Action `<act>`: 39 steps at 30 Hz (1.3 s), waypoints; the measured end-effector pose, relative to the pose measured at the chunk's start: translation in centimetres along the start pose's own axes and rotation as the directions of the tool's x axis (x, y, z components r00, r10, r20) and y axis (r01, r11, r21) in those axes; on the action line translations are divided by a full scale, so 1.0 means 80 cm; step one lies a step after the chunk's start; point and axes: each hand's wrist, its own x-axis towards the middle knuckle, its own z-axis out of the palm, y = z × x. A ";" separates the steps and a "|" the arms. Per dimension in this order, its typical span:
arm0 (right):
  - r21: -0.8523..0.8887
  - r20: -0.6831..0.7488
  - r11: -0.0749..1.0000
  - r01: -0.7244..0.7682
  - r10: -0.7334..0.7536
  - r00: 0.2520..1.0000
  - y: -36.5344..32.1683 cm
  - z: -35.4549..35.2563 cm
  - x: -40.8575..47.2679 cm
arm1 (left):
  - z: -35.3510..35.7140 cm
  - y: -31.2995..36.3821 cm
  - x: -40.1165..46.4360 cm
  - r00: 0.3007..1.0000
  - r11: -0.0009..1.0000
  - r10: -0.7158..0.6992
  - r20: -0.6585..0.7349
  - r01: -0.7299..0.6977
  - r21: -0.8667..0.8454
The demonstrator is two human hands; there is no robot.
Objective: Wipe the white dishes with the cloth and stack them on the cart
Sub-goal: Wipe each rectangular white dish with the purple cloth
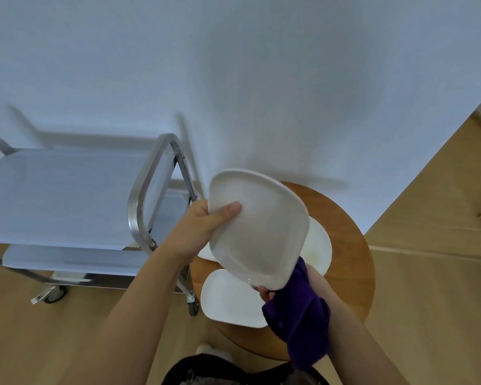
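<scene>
White dish [257, 226] held tilted above the round wooden table [356, 245], purple cloth [300, 312] at its lower edge.
Left hand [206, 220] grips its rim, thumb on top; right hand [267, 294], mostly hidden by cloth, clutches it. Two more dishes [231, 298] lie partly covered below; steel cart [67, 198] stands left.

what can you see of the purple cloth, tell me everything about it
The purple cloth is a deep violet, soft and plush like microfibre, bunched and folded rather than spread flat. The right hand grips it, mostly hidden beneath it, and it drapes down over that wrist. Its top end is tucked behind the lower right edge of the raised white dish, apparently touching it. It hangs above the round wooden table.
</scene>
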 end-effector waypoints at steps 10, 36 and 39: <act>-0.867 0.253 -0.058 0.495 -0.907 0.337 -0.021 0.001 -0.015 | 0.019 -0.066 -0.009 0.867 0.952 -0.301 -0.396 0.248 -0.179; -0.984 -0.045 -0.122 -0.130 -0.536 0.843 0.094 -0.082 0.125 | 0.007 -0.243 -0.027 0.544 0.644 -0.736 -0.402 0.381 -0.664; -0.989 -0.114 -0.015 -0.146 -0.550 0.827 0.094 -0.097 0.133 | 0.030 -0.272 -0.030 0.419 0.457 -0.869 -0.263 0.478 -0.750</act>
